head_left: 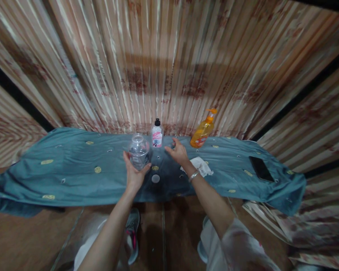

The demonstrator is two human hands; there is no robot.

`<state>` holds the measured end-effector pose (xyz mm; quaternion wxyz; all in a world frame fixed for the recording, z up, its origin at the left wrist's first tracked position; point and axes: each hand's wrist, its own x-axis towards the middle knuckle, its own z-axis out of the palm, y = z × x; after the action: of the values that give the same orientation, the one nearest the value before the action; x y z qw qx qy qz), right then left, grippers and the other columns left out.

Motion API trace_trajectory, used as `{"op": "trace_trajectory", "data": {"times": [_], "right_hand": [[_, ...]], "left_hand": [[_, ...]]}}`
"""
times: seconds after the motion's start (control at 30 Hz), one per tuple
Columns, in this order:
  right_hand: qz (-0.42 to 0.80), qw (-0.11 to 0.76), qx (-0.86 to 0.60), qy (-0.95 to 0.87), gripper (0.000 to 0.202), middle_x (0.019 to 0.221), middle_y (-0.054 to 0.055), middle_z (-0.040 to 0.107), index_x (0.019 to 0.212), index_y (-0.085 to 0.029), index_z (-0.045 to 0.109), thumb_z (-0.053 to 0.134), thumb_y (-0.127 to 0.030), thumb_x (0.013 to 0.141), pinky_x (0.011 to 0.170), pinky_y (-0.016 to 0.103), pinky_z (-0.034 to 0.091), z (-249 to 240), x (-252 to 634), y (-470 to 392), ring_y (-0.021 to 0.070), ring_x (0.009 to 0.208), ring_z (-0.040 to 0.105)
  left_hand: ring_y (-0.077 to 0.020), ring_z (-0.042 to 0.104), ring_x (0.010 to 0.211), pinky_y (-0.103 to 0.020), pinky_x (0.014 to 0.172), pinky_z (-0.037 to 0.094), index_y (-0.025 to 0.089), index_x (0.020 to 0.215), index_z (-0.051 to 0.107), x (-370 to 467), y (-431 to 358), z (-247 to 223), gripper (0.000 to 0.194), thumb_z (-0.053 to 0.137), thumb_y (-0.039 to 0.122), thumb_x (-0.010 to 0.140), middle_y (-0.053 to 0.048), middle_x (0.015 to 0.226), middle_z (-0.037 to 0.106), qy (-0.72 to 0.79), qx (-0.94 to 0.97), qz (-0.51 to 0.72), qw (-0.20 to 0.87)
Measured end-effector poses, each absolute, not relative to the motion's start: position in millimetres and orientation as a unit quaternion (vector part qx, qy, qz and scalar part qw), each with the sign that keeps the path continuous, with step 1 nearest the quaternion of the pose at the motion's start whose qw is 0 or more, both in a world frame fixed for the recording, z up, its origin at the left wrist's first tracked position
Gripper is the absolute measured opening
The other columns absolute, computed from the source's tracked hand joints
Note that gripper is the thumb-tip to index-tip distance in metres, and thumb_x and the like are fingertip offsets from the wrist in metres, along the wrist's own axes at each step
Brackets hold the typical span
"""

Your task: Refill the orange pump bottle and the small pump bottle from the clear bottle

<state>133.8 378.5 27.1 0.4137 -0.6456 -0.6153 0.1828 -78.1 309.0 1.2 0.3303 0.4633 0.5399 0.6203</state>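
My left hand (135, 173) is wrapped round the lower part of a clear, wide-bodied bottle (139, 152) whose mouth is uncapped. Just right of it stands a small clear bottle (157, 136) with a black cap and a pink label. My right hand (177, 151) hovers right of that small bottle, its fingers apart and nothing between them. A round, pale lid (155, 178) lies on the cloth between my hands. Under my right wrist is a crumpled white tissue (200, 166). An orange pump bottle (202, 133) stands tilted in view, farther right.
A teal patterned cloth (79, 165) covers the long, narrow table. Near its right end lies a black phone (261, 168). Behind the table hangs a pleated striped curtain (158, 67). My shoes are on the brown floor (155, 233) below the front edge.
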Motion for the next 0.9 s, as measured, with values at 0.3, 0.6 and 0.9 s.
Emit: {"op": "trace_trajectory", "data": {"times": [0.3, 0.6, 0.9], "right_hand": [[0.167, 0.357, -0.615, -0.682, 0.093, 0.152, 0.021, 0.06, 0.149, -0.013, 0.054, 0.094, -0.027, 0.066, 0.128, 0.05, 0.034, 73, 96, 474, 0.0361, 0.156, 0.042], [0.154, 0.333, -0.663, -0.652, 0.06, 0.131, 0.016, 0.076, 0.138, -0.017, 0.062, 0.084, -0.027, 0.082, 0.107, 0.04, 0.054, 66, 82, 470, 0.0322, 0.126, 0.071], [0.112, 0.425, -0.673, -0.595, 0.068, 0.114, 0.014, 0.078, 0.13, -0.016, 0.063, 0.087, -0.052, 0.078, 0.087, 0.038, 0.055, 81, 133, 389, 0.0319, 0.106, 0.075]], "left_hand": [[-0.035, 0.016, 0.166, -0.049, 0.135, 0.012, 0.021, 0.165, 0.021, -84, 308, -8, 0.122, 0.09, 0.039, 0.066, -0.02, 0.177, 0.018, 0.542, 0.49, 0.618, 0.29], [-0.0425, 0.015, 0.165, -0.059, 0.133, 0.015, 0.01, 0.168, 0.013, -100, 300, -12, 0.113, 0.079, 0.045, 0.083, -0.029, 0.174, 0.02, 0.537, 0.619, 0.569, 0.075], [-0.0365, 0.018, 0.166, -0.059, 0.13, 0.022, 0.021, 0.171, 0.008, -52, 254, 3, 0.103, 0.075, 0.028, 0.093, -0.026, 0.175, 0.022, 0.353, 0.764, 0.535, -0.078]]}}
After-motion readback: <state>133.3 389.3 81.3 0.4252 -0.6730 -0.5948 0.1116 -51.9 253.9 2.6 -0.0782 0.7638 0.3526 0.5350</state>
